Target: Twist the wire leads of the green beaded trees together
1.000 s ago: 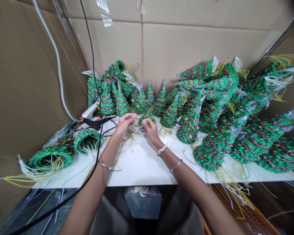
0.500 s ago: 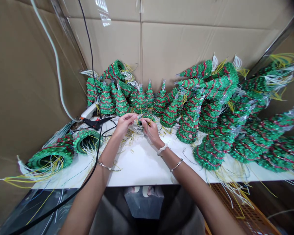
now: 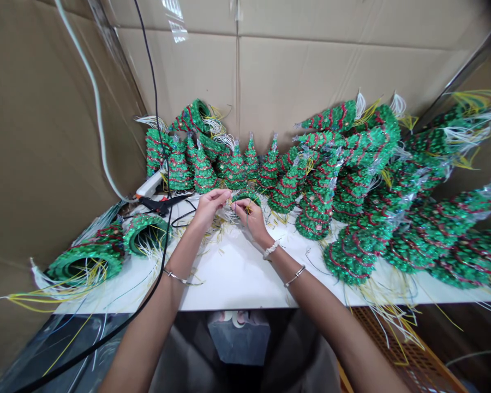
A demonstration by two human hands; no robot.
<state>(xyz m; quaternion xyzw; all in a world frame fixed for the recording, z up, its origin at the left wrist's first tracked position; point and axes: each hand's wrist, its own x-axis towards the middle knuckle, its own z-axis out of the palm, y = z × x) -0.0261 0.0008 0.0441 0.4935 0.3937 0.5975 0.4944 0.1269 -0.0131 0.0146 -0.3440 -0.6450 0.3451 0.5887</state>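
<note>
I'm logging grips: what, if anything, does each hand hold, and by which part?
The right hand appears to hold thin yellow and dark wires; which part, I can't tell. Whether the left hand holds anything is unclear.

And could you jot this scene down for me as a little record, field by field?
Left hand: the left hand has its fingertips pinched; what they grip is too small to tell
Right hand: the right hand pinches thin wire, fingertips close to the left's
Surface: white table, strewn with short yellow bits
Left side: two hollow green trees lying down, wires at their open bases
Back: small upright trees
Right side: crowded larger trees, many tilted or lying
Below, right: orange crate
</note>
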